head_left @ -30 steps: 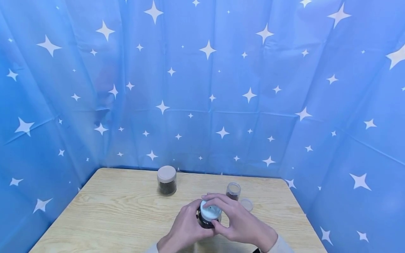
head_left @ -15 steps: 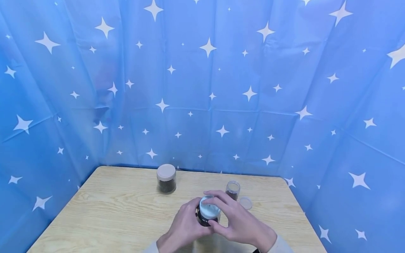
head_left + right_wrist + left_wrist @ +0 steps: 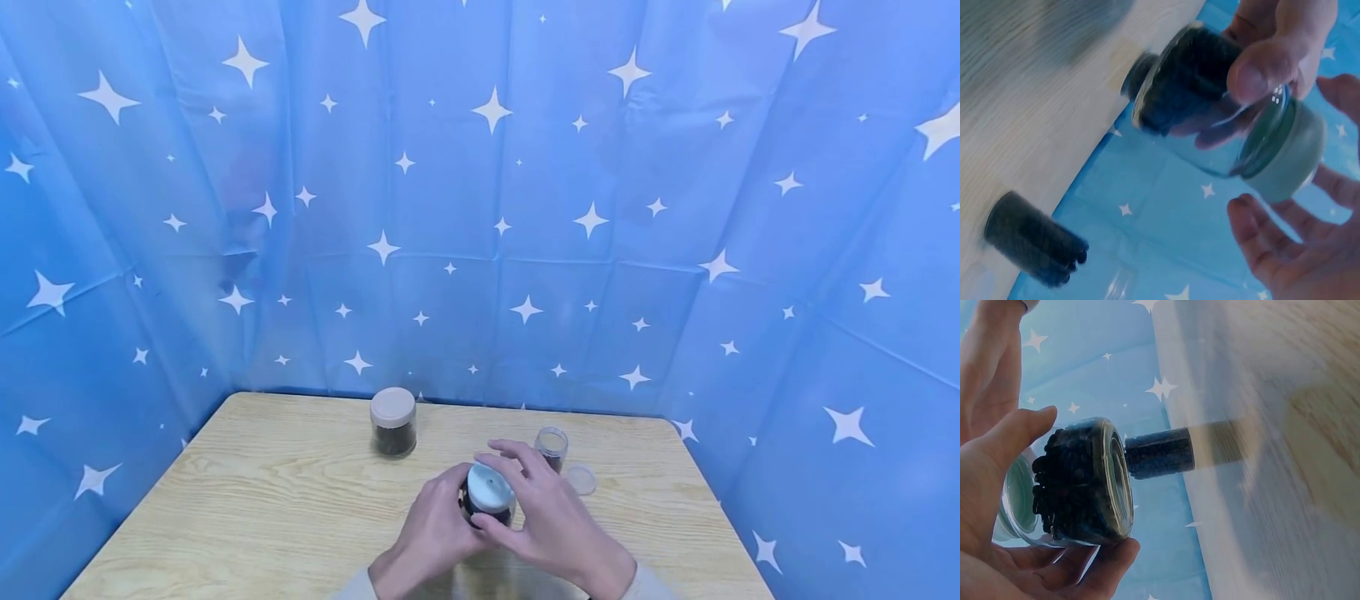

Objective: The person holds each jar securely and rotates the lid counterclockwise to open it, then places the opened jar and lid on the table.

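Observation:
A clear glass jar partly filled with dark beans is raised off the table in my left hand. In the left wrist view, the thumb lies along one side and the fingers curl round the other; the jar is tipped on its side there. A pale blue-green lid sits on its mouth. My right hand hovers around that lid with fingers spread. In the right wrist view, its thumb and front fingertips stand a little off the lid, with other fingers partly hidden behind it.
Behind the right hand, a small lidless clear jar with dark contents stands on the wooden table, beside a clear round lid. Further left stands a larger jar with a pale lid. A blue star-patterned curtain encloses the table.
The right hand's fingers have spread and loosened from the lid, showing more of its top. Both hands and the jar have shifted slightly left in the head view.

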`<state>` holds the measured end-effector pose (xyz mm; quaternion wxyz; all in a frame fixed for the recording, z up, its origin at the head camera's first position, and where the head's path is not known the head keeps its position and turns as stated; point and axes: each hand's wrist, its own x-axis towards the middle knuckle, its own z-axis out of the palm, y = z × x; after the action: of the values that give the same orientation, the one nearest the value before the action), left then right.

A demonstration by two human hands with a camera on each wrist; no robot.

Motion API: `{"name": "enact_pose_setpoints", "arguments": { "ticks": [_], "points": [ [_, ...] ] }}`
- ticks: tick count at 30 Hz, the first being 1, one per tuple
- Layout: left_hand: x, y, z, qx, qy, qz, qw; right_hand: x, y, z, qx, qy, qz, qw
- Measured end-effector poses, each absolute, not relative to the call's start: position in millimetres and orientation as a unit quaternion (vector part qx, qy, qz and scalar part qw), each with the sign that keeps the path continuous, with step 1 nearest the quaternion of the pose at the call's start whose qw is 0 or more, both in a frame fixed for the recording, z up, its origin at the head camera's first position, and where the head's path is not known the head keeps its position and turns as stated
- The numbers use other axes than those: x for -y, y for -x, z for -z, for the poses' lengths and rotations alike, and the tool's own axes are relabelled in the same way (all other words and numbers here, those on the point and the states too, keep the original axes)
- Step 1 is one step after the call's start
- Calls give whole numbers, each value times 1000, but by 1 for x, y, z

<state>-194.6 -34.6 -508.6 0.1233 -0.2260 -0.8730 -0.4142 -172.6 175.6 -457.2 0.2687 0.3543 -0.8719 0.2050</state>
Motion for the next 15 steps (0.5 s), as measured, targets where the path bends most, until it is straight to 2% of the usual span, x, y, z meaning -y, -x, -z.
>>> {"name": "enact_pose_setpoints", "arguments": {
  "ticks": [8,15],
  "points": [
    [37,197,509,870,219,416,147,-162,168,467,877,-322,-224,279],
    [39,200,507,868,214,429,132,-157,169,467,881,-299,-220,293]
  ]
}}
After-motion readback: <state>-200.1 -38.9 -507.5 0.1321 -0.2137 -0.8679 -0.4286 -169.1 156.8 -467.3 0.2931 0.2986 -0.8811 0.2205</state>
